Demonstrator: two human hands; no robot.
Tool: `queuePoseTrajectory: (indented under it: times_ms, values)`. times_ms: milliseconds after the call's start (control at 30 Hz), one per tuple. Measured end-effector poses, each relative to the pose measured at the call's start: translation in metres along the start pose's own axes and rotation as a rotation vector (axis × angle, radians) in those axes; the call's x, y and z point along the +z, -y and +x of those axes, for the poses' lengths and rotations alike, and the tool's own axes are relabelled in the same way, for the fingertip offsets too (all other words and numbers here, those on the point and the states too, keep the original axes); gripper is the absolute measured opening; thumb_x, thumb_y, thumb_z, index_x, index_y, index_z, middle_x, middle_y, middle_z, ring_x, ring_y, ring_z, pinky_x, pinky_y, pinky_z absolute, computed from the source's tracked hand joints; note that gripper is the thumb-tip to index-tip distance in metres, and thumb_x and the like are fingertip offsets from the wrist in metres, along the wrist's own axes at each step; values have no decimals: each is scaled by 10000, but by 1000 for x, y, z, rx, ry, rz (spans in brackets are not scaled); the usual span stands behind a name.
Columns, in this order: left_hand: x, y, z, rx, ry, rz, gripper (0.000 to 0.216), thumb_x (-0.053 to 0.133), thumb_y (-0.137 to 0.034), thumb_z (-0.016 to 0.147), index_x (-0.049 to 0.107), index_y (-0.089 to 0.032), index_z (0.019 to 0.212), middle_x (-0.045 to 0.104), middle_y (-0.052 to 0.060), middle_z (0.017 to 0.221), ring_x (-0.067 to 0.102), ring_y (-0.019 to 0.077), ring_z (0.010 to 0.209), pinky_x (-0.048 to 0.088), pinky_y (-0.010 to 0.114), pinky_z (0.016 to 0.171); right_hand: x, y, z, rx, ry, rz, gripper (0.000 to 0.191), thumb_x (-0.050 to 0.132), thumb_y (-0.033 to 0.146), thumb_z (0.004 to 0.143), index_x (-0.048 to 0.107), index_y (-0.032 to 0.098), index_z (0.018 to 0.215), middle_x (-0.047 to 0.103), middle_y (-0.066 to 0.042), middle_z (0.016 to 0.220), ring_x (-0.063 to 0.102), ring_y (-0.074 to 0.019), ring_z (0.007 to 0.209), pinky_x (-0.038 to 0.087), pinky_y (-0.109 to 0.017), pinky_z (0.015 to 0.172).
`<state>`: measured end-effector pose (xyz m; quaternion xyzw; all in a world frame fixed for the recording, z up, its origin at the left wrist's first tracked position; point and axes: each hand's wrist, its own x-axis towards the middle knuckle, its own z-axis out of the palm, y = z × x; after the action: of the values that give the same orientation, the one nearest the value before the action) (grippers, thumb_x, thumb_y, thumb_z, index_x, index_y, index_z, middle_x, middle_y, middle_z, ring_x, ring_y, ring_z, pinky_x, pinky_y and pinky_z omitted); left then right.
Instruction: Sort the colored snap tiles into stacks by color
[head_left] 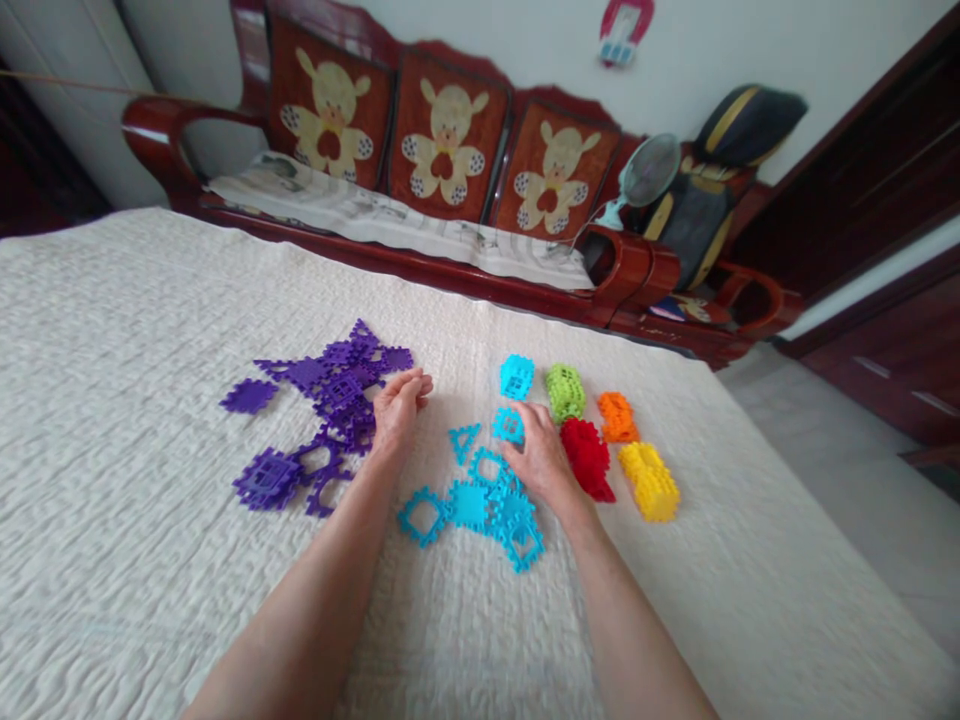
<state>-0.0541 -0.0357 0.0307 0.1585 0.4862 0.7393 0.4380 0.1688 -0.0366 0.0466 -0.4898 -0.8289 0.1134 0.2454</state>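
A cream quilted cover (135,420), puckered in fine ripples, lies over the whole surface. Behind it stands a glossy dark-red wooden bench (420,262) with curved arms and a pale printed seat cloth, backed by 3 brown cushions (444,140), each bearing a cream cartoon animal with spotted paws. At its right end lean a black and yellow bag (724,170) and a small teal fan (649,172) with a round wire guard. A pink and blue sticker (626,25) on the wall is too blurred to read. On the cover, the purple pieces (337,385) form a loose heap of flat plastic tiles with toothed edges and cut-out centres, left of middle. The cyan pieces (480,502), of the same kind, lie flat and edge to edge at the middle, nearer the person. To the right sit 5 chunky stacks: yellow stack (649,482), red stack (588,458), green stack (565,391), orange stack (617,416) and cyan stack (517,376). The left hand (401,405) rests at the right edge of the purple heap, its fingers half curled; whether they pinch a tile cannot be told. The right hand (541,458) lies between the cyan pieces and the red stack, fingers stretched out and released, their tips touching a small square cyan tile (507,424). Just left of it lies a hollow cyan triangle (464,441).
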Motion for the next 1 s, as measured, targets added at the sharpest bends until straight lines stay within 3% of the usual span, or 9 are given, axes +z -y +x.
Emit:
queuePoseTrajectory:
  times_ms: [233, 500, 733, 867, 1000]
  values:
    - [-1, 1, 0, 5, 8, 4, 366, 718, -335, 580, 708, -147, 895, 722, 71, 849, 657, 146, 734, 446, 232, 627, 0, -10, 0, 61, 22, 3, 635, 588, 199, 729, 447, 147, 1346, 462, -155, 1325, 451, -275, 1272, 384, -456, 1097]
    - [0, 1, 0, 0, 3, -2, 369, 717, -337, 576, 704, -147, 892, 718, 70, 849, 651, 143, 729, 440, 234, 630, -9, -11, 1, -149, 168, 14, 602, 449, 14, 680, 559, 169, 1251, 429, -118, 1458, 369, -224, 1368, 334, -450, 1136]
    - [1, -1, -1, -21, -4, 14, 398, 722, -359, 554, 696, -149, 891, 714, 72, 841, 652, 156, 730, 442, 252, 639, -13, -11, 10, -252, 308, -71, 665, 396, -55, 668, 574, 180, 1264, 484, -81, 1432, 395, -194, 1345, 337, -405, 1129]
    - [1, -2, -1, -22, -5, 14, 405, 725, -367, 557, 698, -149, 896, 715, 76, 843, 655, 162, 735, 449, 259, 647, -16, -10, 8, -154, 280, -121, 601, 482, 12, 704, 550, 170, 1279, 495, -114, 1388, 467, -215, 1278, 383, -378, 1087]
    - [1, -1, 0, -20, 3, 23, 409, 724, -373, 561, 701, -150, 904, 720, 86, 864, 662, 175, 755, 459, 271, 660, -20, -7, 6, 73, 171, -225, 428, 615, 311, 801, 574, 195, 1211, 619, -124, 1128, 583, -267, 1082, 477, -414, 943]
